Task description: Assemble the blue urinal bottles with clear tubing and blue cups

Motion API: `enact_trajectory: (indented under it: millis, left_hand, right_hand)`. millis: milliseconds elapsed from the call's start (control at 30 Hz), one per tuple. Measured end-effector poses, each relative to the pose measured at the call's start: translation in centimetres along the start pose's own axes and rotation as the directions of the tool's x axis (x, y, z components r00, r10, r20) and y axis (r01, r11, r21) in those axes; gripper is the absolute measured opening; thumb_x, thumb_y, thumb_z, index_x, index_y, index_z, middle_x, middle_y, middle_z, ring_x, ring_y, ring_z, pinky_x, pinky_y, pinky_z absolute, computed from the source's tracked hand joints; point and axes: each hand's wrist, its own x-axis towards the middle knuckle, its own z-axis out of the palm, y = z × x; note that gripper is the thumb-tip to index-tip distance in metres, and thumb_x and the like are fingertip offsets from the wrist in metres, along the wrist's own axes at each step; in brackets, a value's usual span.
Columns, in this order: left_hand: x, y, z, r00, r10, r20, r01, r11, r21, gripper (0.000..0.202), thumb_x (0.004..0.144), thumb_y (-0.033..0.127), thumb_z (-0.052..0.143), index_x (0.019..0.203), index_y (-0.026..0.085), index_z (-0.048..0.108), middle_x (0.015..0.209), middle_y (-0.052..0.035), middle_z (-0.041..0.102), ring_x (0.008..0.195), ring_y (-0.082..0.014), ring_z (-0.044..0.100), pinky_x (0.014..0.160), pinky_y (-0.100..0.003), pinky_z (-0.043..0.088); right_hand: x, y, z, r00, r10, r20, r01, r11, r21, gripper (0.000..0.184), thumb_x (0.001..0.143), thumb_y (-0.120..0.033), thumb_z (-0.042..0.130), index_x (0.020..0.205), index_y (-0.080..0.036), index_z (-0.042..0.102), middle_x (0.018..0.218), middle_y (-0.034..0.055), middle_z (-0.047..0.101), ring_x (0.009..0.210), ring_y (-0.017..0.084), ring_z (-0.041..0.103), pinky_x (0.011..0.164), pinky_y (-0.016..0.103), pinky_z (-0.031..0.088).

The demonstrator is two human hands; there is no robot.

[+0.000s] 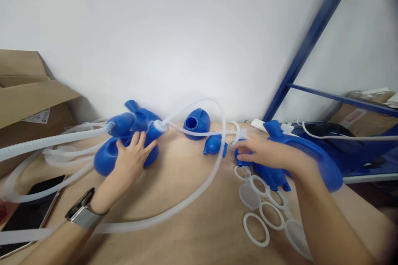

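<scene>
My left hand (132,158) grips a blue plastic bottle (105,158), its fingers spread over the body and neck. A white cap (160,126) sits on the neck, and a clear tube (186,208) runs from it in a loop. My right hand (258,152) reaches over small blue parts (239,160) with fingers apart. Close to its fingertips is a whitish tube end (242,133). Just left of it lies a small blue bulb-shaped part (213,145). White rings (256,230) and translucent discs (249,196) lie below the right hand.
Another blue bottle (199,122), its mouth uncovered, stands by the wall. A larger blue bottle (323,165) lies beyond my right forearm, near a blue metal frame (306,45). On the left are a cardboard box (37,112), ribbed tubing (62,138) and a dark phone (34,207).
</scene>
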Motion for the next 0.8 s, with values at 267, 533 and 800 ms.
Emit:
enact_trajectory:
  millis: [267, 533, 800]
  left_hand:
    - [-0.8, -1.8, 0.2, 0.999, -0.006, -0.049, 0.009, 0.998, 0.062, 0.057, 0.083, 0.0, 0.055, 0.132, 0.026, 0.07, 0.15, -0.025, 0.053, 0.135, -0.0468, 0.051, 0.103, -0.07, 0.042]
    - [0.8, 8.8, -3.6, 0.991, 0.031, -0.131, -0.076, 0.93, -0.36, 0.032, 0.097, 0.019, 0.051, 0.128, 0.019, 0.062, 0.122, -0.0225, 0.068, 0.107, -0.0353, 0.066, 0.084, -0.047, 0.056]
    - [10.3, 12.4, 1.0, 0.991, 0.132, 0.0, -0.088, 0.661, -0.745, 0.034, 0.091, 0.023, 0.066, 0.123, 0.015, 0.062, 0.128, -0.0195, 0.066, 0.112, -0.0319, 0.067, 0.091, -0.041, 0.055]
  right_hand:
    - [-1.3, 0.1, 2.9, 0.968, 0.18, 0.176, -0.159, 0.979, -0.128, 0.067, 0.07, -0.024, 0.079, 0.136, -0.03, 0.067, 0.096, 0.0058, 0.077, 0.081, 0.025, 0.074, 0.064, 0.031, 0.051]
    - [0.3, -0.1, 4.6, 0.989, 0.084, 0.12, -0.056, 0.974, -0.22, 0.031, 0.066, -0.011, 0.078, 0.092, -0.027, 0.075, 0.083, 0.0038, 0.074, 0.078, 0.027, 0.073, 0.064, 0.032, 0.046]
    - [0.2, -0.2, 4.5, 0.984, 0.141, 0.111, -0.103, 0.951, -0.293, 0.02, 0.079, -0.021, 0.074, 0.098, -0.025, 0.076, 0.098, 0.0102, 0.079, 0.092, 0.033, 0.076, 0.074, 0.037, 0.05]
